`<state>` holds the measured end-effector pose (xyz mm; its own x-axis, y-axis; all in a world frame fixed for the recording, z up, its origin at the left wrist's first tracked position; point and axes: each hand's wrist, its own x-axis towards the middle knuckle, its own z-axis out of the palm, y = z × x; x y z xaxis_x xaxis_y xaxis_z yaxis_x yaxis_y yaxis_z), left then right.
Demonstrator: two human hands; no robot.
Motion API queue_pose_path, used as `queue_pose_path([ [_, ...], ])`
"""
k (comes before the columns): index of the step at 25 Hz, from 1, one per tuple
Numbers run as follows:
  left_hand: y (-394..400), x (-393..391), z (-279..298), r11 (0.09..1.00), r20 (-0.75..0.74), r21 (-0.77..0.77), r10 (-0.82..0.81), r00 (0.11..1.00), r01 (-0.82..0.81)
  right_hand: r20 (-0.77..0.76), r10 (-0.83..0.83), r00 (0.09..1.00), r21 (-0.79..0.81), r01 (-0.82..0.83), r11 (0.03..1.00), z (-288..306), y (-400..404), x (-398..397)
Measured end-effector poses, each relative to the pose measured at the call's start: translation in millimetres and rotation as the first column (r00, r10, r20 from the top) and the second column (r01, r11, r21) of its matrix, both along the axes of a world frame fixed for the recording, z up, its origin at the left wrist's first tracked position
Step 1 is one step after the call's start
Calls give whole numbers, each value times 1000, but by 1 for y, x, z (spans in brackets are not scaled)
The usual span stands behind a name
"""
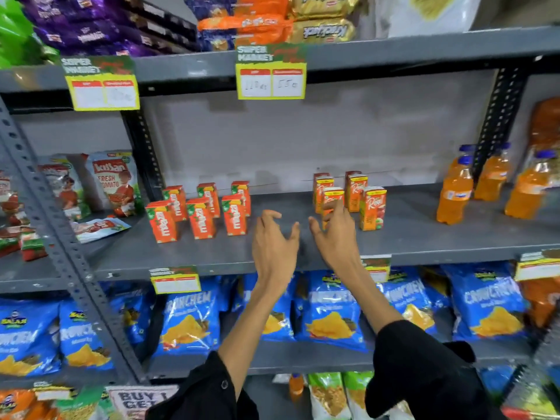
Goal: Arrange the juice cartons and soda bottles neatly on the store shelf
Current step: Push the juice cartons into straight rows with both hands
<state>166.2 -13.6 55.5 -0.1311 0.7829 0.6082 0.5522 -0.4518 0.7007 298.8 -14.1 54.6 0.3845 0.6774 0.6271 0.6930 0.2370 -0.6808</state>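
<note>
Several orange Maaza juice cartons [201,212] stand in two rows on the left of the grey middle shelf [409,237]. Several orange Real juice cartons [372,207] stand grouped right of centre. Orange soda bottles [454,192] with blue caps stand at the shelf's right end. My left hand [274,241] hovers open over the shelf between the two carton groups, holding nothing. My right hand [333,231] is open with fingers spread, right in front of the nearest Real carton [332,197], partly hiding it; whether it touches the carton is unclear.
Ketchup pouches [113,183] fill the bay to the left, beyond a slotted upright [54,225]. Blue chip bags [330,316] hang on the shelf below. Price tags [271,75] hang from the upper shelf's edge, which carries snack packs. A bare stretch of shelf lies between cartons and bottles.
</note>
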Motion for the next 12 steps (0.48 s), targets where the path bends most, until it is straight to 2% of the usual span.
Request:
queue_pose_path([
  [3,1,59,1,988,56,-138,-60,997,68,-44,-89,995,24,90,996,0,-12,66],
  [5,6,88,-1,973,68,-217,-64,996,78,-88,-152,984,-39,149,988,-3,-16,102],
  [9,21,124,-1,964,-6,-266,24,1000,-25,-28,-143,989,-237,133,962,-7,-4,138],
  [12,29,135,2,956,-70,-276,81,994,-98,-51,-102,993,-301,82,950,-4,8,141],
])
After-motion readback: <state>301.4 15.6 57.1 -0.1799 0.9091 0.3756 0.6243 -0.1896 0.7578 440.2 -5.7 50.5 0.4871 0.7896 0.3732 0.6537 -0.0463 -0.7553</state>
